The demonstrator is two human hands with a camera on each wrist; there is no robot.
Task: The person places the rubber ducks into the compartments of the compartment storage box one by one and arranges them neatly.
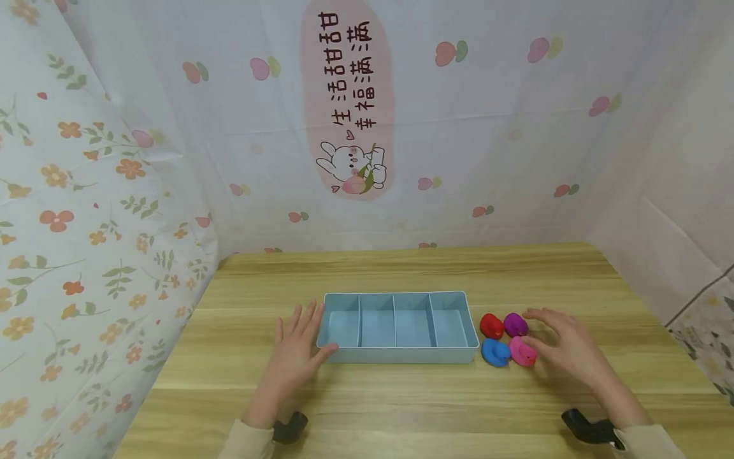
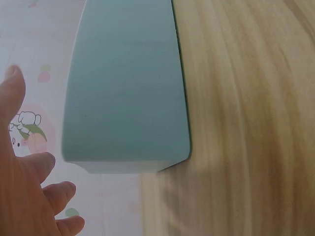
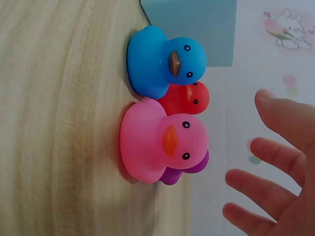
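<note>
**Right hand point(image 1: 568, 347) spread beside the pink duck point(image 1: 523, 352), nothing pinched**

Layout: four ducks clustered just right of the tray point(image 1: 398, 356). Blue duck point(image 1: 494, 352) by its front right corner, red duck point(image 1: 491, 326) behind blue. Pink is right of blue, purple duck point(image 1: 515, 324) right of red, so both sit farther from the tray. Packed tight; can't tell which ones touch.

Grip: right hand is on the outer side of the cluster from the tray, thumb near pink, index near purple. Right wrist view shows a gap to the ducks. Left hand point(image 1: 295, 347) is at the tray's left end, fingers spread, thumb at the front left corner. Not gripping; contact I can't tell.

Handling, my read: pink or purple is the easy pick from that side. Pinch low across the body; the round head could slip. Lift straight up before going sideways, or neighbours may get shoved into the tray. Light left-hand pressure on the tray's left end should stop it sliding if bumped.

Surface/room: wood-grain table point(image 1: 401, 408) under the tray. Behind the tray, a pale back cloth point(image 1: 459, 127) with fruit prints, dark lettering and a rabbit print point(image 1: 351, 162). Left of it, a flowered cloth point(image 1: 86, 255).
</note>
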